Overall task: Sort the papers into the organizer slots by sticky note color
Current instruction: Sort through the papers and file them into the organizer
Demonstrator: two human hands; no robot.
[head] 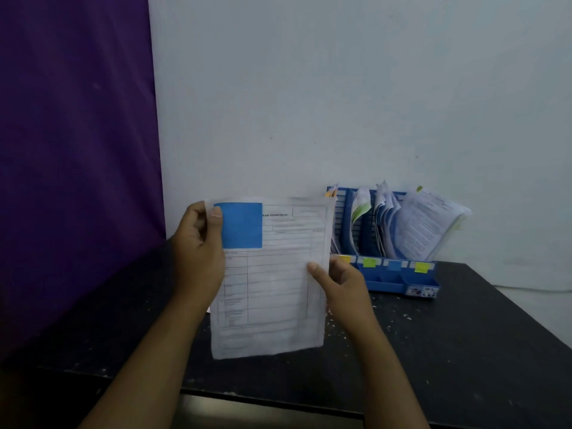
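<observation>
The paper (272, 292) is held upright in the air above the bench (464, 335), printed side toward the camera, left of the organizer (399, 281). It is a white form with ruled table lines; the print is too blurred to read. A square blue note (241, 226) is stuck over its top left corner.

The left hand (198, 243) pinches the upper left edge of the paper: the thumb lies on the front, touching the edge of the note, and the fingers (193, 212) curl behind. The right hand (343, 280) pinches the right edge near mid-height, thumb on the front, the other fingers behind the sheet.

The organizer is blue plastic and stands on the bench against the wall (309, 88). Its slots hold leaning sheets (427, 224); the rightmost bundle tilts to the right. Coloured tabs (369, 262) mark the front rail: green, blue, then yellow toward the right. The leftmost tab is partly hidden by the right hand and appears yellow-orange. The top right corner of the paper overlaps the left end of the organizer in view.

The bench is black with white specks. The wall is plain and pale. A purple curtain (77, 150) hangs at the left.
</observation>
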